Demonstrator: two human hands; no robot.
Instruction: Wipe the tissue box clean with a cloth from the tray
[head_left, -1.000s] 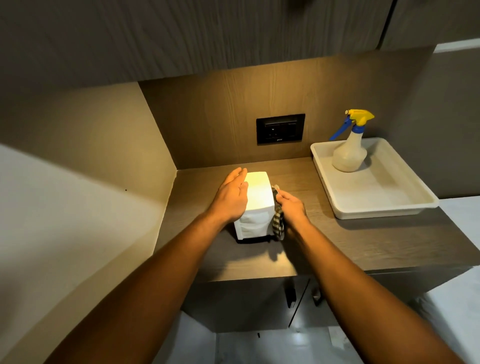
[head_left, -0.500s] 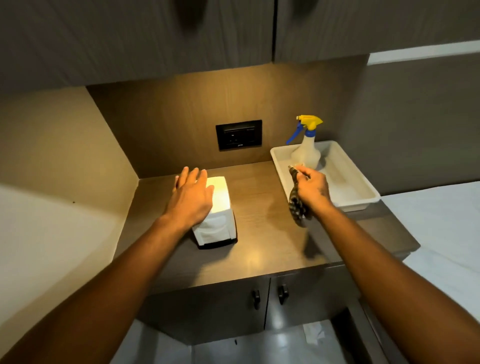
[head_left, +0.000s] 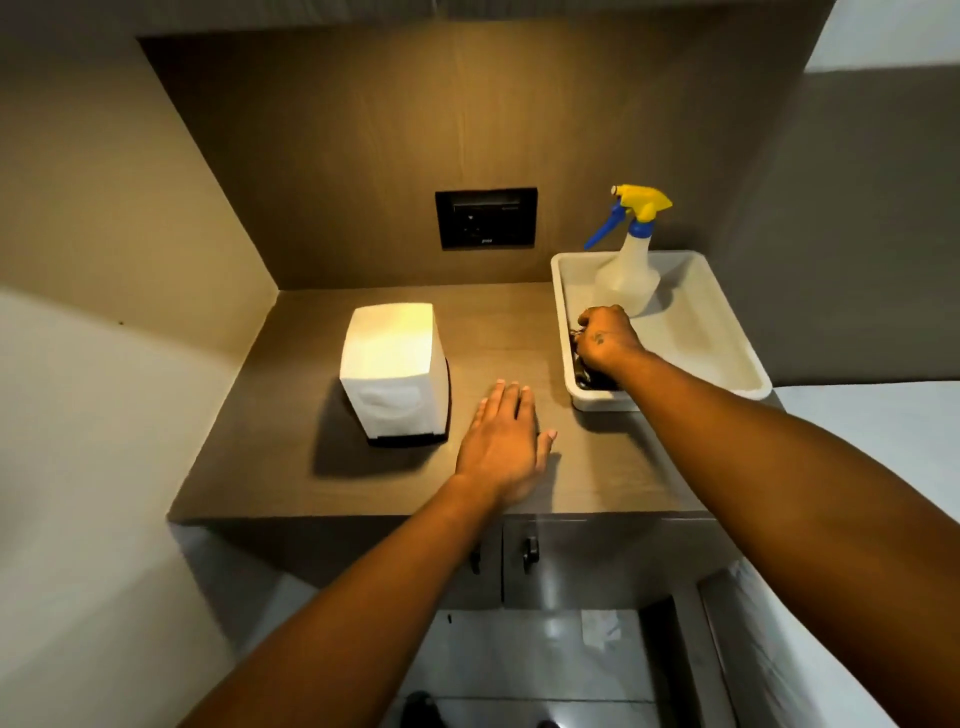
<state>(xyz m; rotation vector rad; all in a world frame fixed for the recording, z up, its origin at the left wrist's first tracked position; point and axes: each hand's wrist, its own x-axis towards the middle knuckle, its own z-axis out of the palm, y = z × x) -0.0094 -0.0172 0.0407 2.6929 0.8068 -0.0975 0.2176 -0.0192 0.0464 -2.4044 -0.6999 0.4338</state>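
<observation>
The white tissue box (head_left: 390, 372) stands upright on the brown counter (head_left: 363, 488), left of centre, with nobody touching it. My left hand (head_left: 503, 441) lies flat on the counter just right of the box, fingers spread, holding nothing. My right hand (head_left: 605, 340) is inside the white tray's (head_left: 727, 343) near left corner, closed on the dark patterned cloth (head_left: 587, 376), which rests on the tray floor and is mostly hidden under the hand.
A spray bottle (head_left: 628, 270) with a yellow and blue trigger stands at the back of the tray. A black wall socket (head_left: 485, 218) sits on the back panel. Cabinet doors with dark knobs (head_left: 529, 553) are below the counter edge. A white surface lies at right.
My right hand carried the cloth from the box's right side over into the tray. My left hand came off the top of the box and now rests on the counter beside it.
</observation>
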